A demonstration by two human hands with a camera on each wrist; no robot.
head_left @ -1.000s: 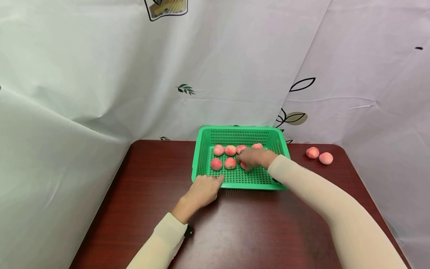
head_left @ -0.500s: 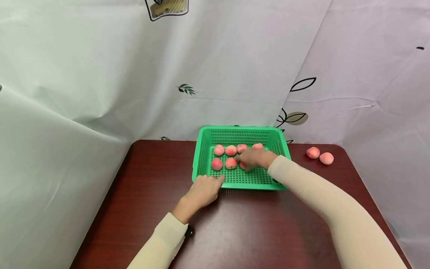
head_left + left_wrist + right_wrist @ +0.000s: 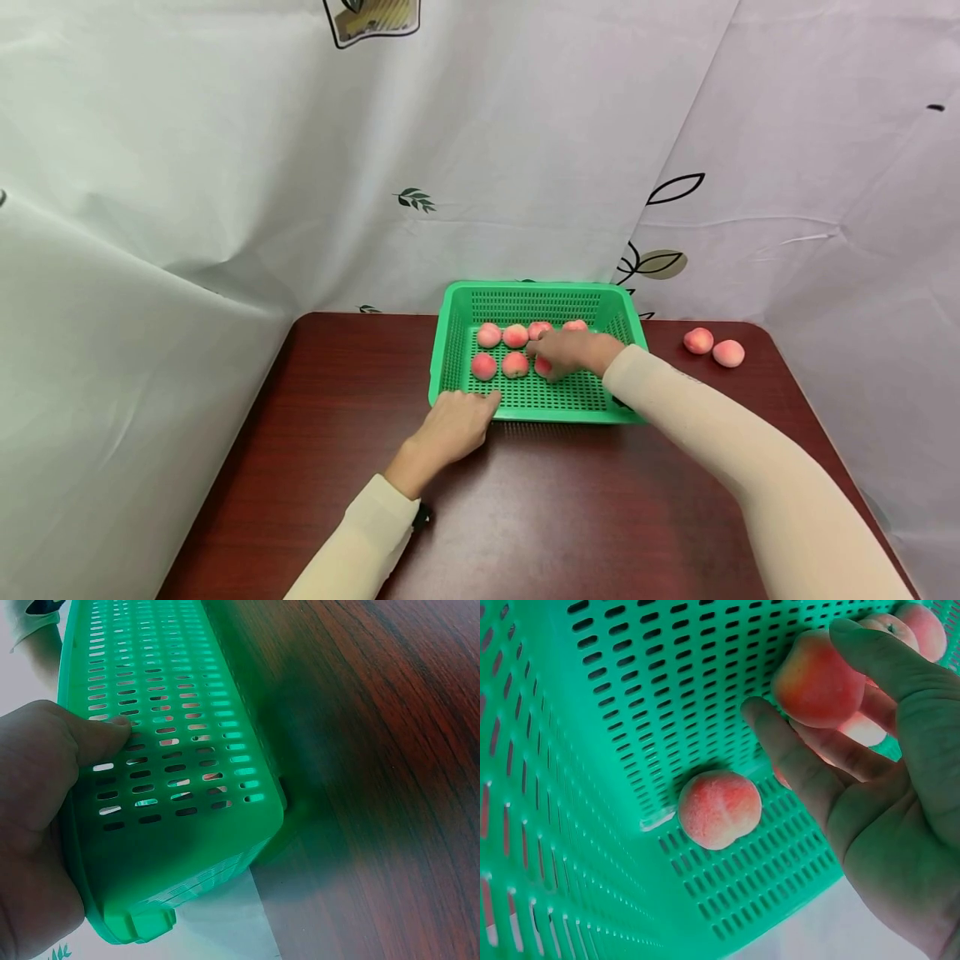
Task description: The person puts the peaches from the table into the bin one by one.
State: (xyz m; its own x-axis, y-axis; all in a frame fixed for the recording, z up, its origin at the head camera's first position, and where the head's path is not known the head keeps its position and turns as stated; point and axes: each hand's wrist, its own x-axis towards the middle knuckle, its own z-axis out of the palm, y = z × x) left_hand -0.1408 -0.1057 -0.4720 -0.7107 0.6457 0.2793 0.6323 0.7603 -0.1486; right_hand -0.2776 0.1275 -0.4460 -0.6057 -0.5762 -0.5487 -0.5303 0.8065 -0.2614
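Observation:
A green plastic basket (image 3: 555, 414) with slotted walls stands at the back of the table. My left hand (image 3: 452, 425) grips its near rim by the left corner, the thumb (image 3: 105, 740) against the outer wall in the left wrist view and the other fingers hidden past the rim. Inside the basket, my right hand (image 3: 572, 350) holds a red-yellow peach (image 3: 814, 682) between thumb and fingers, in the front row. Left of it lie two more front-row peaches, one of them a peach (image 3: 515, 365) with its stem end showing. Behind them runs a back row, ending in a separate peach (image 3: 720, 810) at the right.
Two peaches, a redder peach (image 3: 698, 340) and a paler peach (image 3: 728, 353), lie on the dark red-brown table (image 3: 337, 392) right of the basket. White printed sheeting (image 3: 510, 150) hangs behind the table and along both sides, close to its edges.

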